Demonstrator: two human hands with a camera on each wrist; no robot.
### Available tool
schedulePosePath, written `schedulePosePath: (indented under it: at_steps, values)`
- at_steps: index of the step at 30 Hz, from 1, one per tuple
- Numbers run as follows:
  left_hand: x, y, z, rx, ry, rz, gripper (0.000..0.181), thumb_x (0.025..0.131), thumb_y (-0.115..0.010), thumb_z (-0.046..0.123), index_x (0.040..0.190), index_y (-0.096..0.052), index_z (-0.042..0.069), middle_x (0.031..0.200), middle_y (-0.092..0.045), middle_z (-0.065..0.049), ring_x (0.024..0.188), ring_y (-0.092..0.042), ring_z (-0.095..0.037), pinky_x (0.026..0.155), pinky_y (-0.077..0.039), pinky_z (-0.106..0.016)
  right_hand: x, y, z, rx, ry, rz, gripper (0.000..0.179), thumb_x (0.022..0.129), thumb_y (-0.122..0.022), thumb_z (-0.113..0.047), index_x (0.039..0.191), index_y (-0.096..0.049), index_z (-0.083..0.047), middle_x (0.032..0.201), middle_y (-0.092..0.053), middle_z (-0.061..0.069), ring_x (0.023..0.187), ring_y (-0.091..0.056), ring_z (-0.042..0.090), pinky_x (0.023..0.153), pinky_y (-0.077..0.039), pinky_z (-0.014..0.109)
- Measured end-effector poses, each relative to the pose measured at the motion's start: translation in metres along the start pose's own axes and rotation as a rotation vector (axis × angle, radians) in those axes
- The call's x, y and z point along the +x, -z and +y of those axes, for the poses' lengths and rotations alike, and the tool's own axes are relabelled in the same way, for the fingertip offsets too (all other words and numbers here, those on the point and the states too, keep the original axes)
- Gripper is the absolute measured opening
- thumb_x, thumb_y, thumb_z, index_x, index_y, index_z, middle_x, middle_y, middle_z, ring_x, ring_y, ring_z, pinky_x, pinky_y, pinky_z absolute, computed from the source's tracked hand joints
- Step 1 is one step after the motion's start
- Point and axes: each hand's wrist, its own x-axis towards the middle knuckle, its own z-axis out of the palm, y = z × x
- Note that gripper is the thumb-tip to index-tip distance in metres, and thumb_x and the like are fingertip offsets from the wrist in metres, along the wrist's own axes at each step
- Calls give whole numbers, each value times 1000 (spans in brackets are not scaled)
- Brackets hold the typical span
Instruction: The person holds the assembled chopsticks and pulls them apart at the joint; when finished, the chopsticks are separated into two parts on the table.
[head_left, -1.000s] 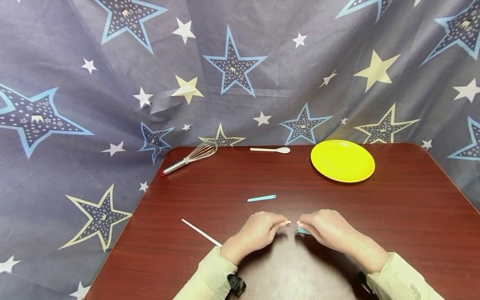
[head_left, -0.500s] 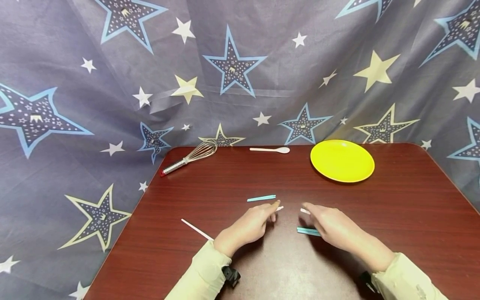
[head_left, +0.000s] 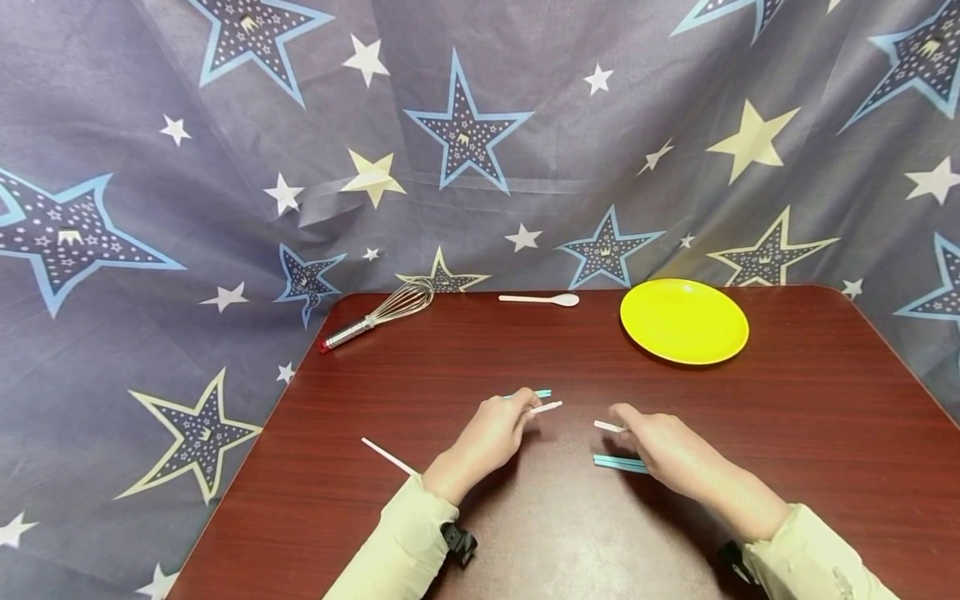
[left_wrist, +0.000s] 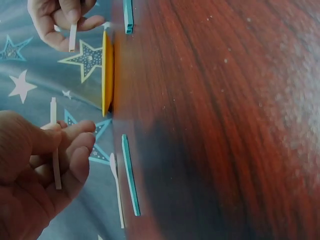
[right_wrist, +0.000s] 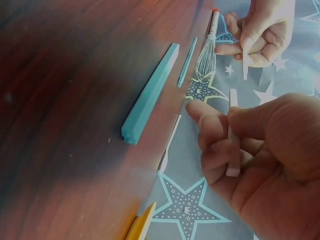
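My left hand (head_left: 487,437) pinches a pale pink chopstick section (head_left: 547,407) between thumb and fingers; the left wrist view shows a narrower peg at its upper end. Facing it across a small gap, my right hand (head_left: 667,450) pinches another pale pink chopstick section (right_wrist: 233,162). Both pieces are held above the table, apart from each other. Teal chopstick sections (head_left: 617,462) lie under the right hand, partly covered by it. Beyond the left hand lie more teal sections (head_left: 544,393), whose near part is hidden by the fingers.
A thin white stick (head_left: 386,454) lies left, running under the left forearm. Along the back edge of the brown table (head_left: 450,358) are a whisk (head_left: 382,314), a white spoon (head_left: 540,299) and a yellow plate (head_left: 685,322). A star-patterned cloth (head_left: 480,217) hangs behind.
Both hands have risen and drawn apart, the left going left and away over the far teal sections. More of each pink section shows now, and the near teal sections are less covered.
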Motion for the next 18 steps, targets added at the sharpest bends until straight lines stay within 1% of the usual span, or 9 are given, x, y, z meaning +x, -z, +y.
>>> schedulePosePath:
  at_steps: [1, 3, 8, 11, 14, 18]
  values:
    - [0, 0, 0, 6, 20, 1, 5, 94, -63, 10, 97, -60, 10, 77, -67, -3, 63, -62, -20, 56, -48, -33, 0, 0, 0, 9, 0, 7, 19, 90, -66, -4, 106, -55, -9, 67, -56, -7, 58, -49, 7, 55, -44, 27]
    - [1, 0, -1, 13, 60, 11, 4, 93, -65, 11, 95, -61, 12, 75, -66, -1, 62, -61, -19, 55, -47, -33, 0, -1, 1, 18, 5, 12, 16, 89, -67, -4, 96, -55, -11, 66, -53, -9, 56, -44, 5, 52, -40, 24]
    - [4, 1, -3, 29, 146, 54, 8, 91, -68, 16, 87, -62, 13, 73, -66, 2, 62, -63, -20, 55, -48, -34, 1, -3, 2, 9, -2, 24, 20, 88, -70, -6, 84, -52, -16, 63, -46, -14, 54, -39, 4, 50, -35, 22]
    - [7, -1, -5, 62, 176, 65, 10, 90, -70, 19, 85, -63, 15, 74, -68, 3, 65, -65, -21, 57, -50, -36, 3, -5, 2, -9, 9, 48, 25, 85, -73, -7, 78, -51, -18, 62, -41, -16, 54, -36, 4, 51, -34, 22]
    - [11, -3, -8, 105, 196, 55, 9, 88, -72, 21, 83, -65, 18, 77, -68, 6, 70, -66, -19, 60, -51, -37, 4, -8, 2, -39, 42, 84, 30, 80, -78, -8, 72, -51, -19, 63, -40, -16, 55, -37, 4, 52, -35, 23]
    - [17, -5, -12, 155, 215, 25, 6, 86, -74, 21, 83, -70, 19, 83, -66, 7, 82, -65, -18, 65, -52, -37, 4, -11, 3, -90, 68, 131, 30, 75, -82, -7, 71, -54, -19, 67, -47, -12, 58, -45, 5, 53, -41, 25]
